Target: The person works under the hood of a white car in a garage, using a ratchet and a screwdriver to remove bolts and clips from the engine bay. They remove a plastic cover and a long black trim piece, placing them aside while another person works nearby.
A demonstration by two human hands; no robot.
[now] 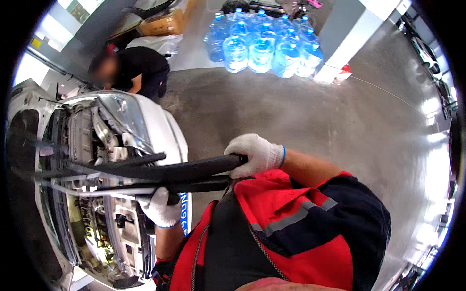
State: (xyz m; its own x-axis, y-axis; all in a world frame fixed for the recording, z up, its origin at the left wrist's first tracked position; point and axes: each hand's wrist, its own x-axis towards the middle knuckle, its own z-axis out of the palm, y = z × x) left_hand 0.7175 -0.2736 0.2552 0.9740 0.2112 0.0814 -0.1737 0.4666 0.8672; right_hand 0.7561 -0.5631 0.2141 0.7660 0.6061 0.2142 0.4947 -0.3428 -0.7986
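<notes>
Several long black strips (pixel 189 169), which look like car trim, stretch from my body leftward across the open engine bay (pixel 99 213) of a white car. Their far ends are blurred, and a pale, shiny narrow strip (pixel 92 192) runs along the lower side. My right hand (pixel 255 155), in a white knitted glove with a blue cuff, is closed around the near end of the upper strip. Gloved the same way, my left hand (pixel 162 208) is closed on the lower strips beside the car's front. Some of its fingers are hidden beneath them.
A person (pixel 138 72) in dark clothes bends beside the car's far corner. Large blue water bottles (pixel 262 48) stand grouped ahead, left of a white pillar (pixel 347 36). Behind the person lies a cardboard box (pixel 162 24). Grey floor (pixel 310 116) extends to the right.
</notes>
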